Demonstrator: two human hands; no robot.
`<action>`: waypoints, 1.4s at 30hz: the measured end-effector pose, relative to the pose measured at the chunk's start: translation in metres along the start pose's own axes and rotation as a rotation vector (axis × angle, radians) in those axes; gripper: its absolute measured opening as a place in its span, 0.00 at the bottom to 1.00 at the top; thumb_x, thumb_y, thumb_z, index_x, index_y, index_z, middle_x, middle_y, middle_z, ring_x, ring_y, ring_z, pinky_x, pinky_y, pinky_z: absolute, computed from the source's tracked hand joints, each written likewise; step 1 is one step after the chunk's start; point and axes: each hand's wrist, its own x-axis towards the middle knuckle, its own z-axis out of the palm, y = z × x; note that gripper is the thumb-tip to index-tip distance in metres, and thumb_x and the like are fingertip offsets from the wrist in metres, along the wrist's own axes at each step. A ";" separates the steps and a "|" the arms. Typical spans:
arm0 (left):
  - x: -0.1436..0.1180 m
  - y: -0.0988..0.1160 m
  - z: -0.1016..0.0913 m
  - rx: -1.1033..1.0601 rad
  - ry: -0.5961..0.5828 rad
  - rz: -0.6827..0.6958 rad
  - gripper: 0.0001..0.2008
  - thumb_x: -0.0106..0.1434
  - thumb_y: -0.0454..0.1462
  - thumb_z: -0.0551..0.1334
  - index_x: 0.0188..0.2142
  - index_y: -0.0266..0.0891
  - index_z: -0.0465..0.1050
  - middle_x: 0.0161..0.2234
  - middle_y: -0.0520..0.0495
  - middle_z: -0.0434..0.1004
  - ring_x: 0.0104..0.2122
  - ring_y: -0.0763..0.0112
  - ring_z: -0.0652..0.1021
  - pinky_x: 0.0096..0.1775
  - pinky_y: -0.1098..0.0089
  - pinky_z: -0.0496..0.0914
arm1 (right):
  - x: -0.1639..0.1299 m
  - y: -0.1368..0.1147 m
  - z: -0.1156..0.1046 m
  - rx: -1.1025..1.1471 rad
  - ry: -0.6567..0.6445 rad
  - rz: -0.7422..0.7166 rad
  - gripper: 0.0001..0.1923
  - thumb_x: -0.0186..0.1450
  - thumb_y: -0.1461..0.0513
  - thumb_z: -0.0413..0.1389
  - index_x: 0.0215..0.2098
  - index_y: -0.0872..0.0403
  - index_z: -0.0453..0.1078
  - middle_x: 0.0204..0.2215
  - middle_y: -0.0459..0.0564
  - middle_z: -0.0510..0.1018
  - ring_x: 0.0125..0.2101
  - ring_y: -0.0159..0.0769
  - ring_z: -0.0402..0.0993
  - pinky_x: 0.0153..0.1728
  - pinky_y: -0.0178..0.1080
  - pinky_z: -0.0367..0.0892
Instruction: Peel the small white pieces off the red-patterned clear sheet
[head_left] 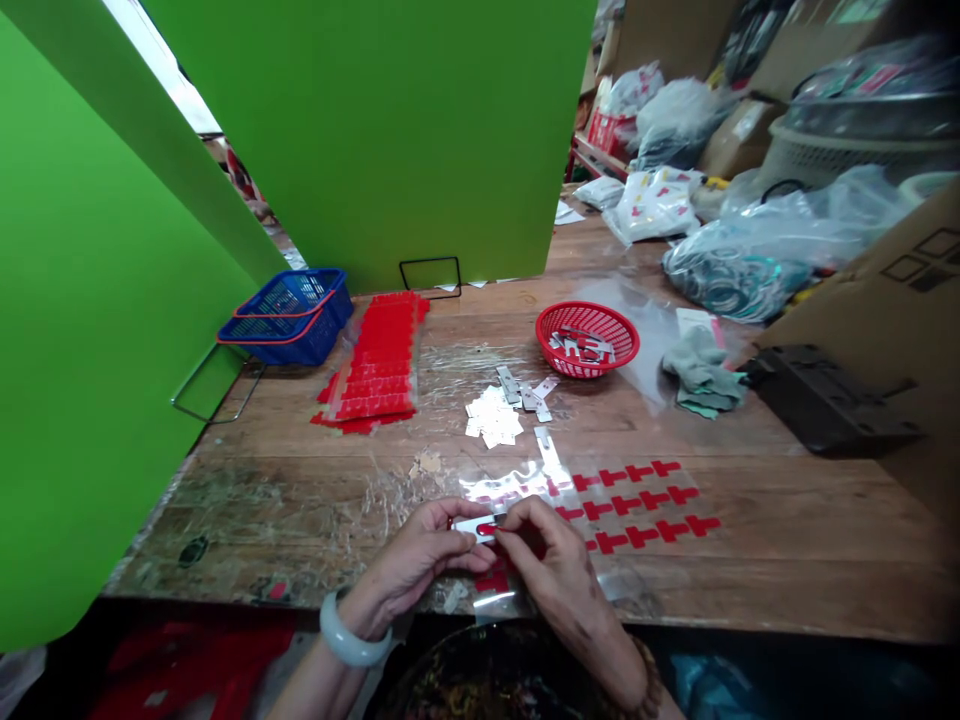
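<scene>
My left hand (420, 550) is closed on a small flat silver-white plate (466, 524), holding it by its left end between thumb and fingers. A red sticker (486, 529) lies on the plate's right part. My right hand (551, 565) pinches at that end, with thumb and forefinger on the sticker's edge. Under and beside my hands lies a clear sheet (619, 490) with rows of red T-shaped stickers. A single plate (547, 448) rests at the sheet's far edge. Beyond it are a pile of white plates (493, 416) and several loose plates (528, 396).
A red basket (551, 345) holds more plates. A stack of red sticker sheets (375, 360) lies left, beside a blue basket (300, 335). At right are a grey cloth (701, 370) and a dark metal block (825, 400). Green panels (375, 130) stand behind and left.
</scene>
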 end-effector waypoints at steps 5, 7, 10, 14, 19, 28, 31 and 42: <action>0.000 0.001 0.002 0.010 -0.002 -0.002 0.18 0.53 0.26 0.61 0.45 0.28 0.67 0.29 0.40 0.79 0.28 0.72 0.79 0.36 0.72 0.73 | -0.002 -0.001 0.000 -0.009 0.010 -0.009 0.05 0.59 0.68 0.52 0.26 0.53 0.63 0.26 0.44 0.68 0.30 0.32 0.65 0.31 0.32 0.61; 0.000 0.002 0.003 0.010 -0.002 -0.005 0.18 0.53 0.26 0.61 0.46 0.28 0.67 0.29 0.41 0.79 0.28 0.72 0.79 0.36 0.73 0.73 | -0.002 -0.001 -0.001 -0.012 0.015 -0.011 0.05 0.59 0.68 0.52 0.26 0.53 0.63 0.26 0.44 0.68 0.30 0.32 0.65 0.31 0.33 0.61; -0.001 0.003 0.004 0.008 -0.006 -0.007 0.18 0.53 0.26 0.61 0.46 0.29 0.67 0.29 0.41 0.79 0.27 0.72 0.79 0.36 0.73 0.73 | -0.002 0.000 -0.001 -0.016 0.017 -0.014 0.05 0.59 0.67 0.52 0.26 0.53 0.63 0.26 0.45 0.68 0.30 0.33 0.65 0.31 0.33 0.61; -0.001 0.004 0.005 0.007 -0.001 -0.013 0.18 0.53 0.26 0.61 0.45 0.29 0.67 0.29 0.41 0.79 0.28 0.71 0.79 0.36 0.72 0.73 | -0.002 0.001 -0.001 -0.023 0.011 -0.023 0.05 0.59 0.68 0.51 0.26 0.53 0.63 0.26 0.44 0.68 0.29 0.32 0.64 0.31 0.33 0.60; -0.001 0.004 0.005 0.010 -0.008 -0.006 0.19 0.53 0.27 0.61 0.46 0.29 0.67 0.30 0.41 0.79 0.28 0.72 0.79 0.36 0.72 0.73 | -0.001 -0.001 0.000 -0.007 0.016 -0.014 0.05 0.59 0.68 0.52 0.26 0.54 0.63 0.24 0.43 0.68 0.28 0.31 0.64 0.29 0.32 0.60; 0.000 0.003 0.003 0.024 -0.011 -0.004 0.18 0.52 0.27 0.62 0.45 0.29 0.68 0.29 0.41 0.79 0.28 0.71 0.79 0.35 0.73 0.73 | 0.000 -0.002 0.000 0.026 0.006 0.011 0.05 0.59 0.68 0.52 0.26 0.54 0.63 0.24 0.43 0.67 0.26 0.30 0.64 0.28 0.31 0.60; 0.000 0.003 0.003 0.029 -0.003 -0.005 0.18 0.52 0.27 0.62 0.45 0.29 0.68 0.29 0.41 0.79 0.27 0.71 0.79 0.35 0.72 0.73 | 0.000 -0.002 0.001 0.041 0.010 0.012 0.05 0.59 0.68 0.51 0.26 0.54 0.63 0.24 0.43 0.67 0.26 0.30 0.64 0.28 0.31 0.60; 0.001 0.005 0.008 0.056 0.009 0.014 0.15 0.54 0.33 0.65 0.41 0.30 0.70 0.31 0.42 0.78 0.27 0.74 0.78 0.34 0.75 0.73 | -0.001 0.002 0.003 0.018 0.030 -0.013 0.05 0.59 0.67 0.51 0.25 0.53 0.63 0.23 0.43 0.67 0.26 0.30 0.64 0.27 0.31 0.60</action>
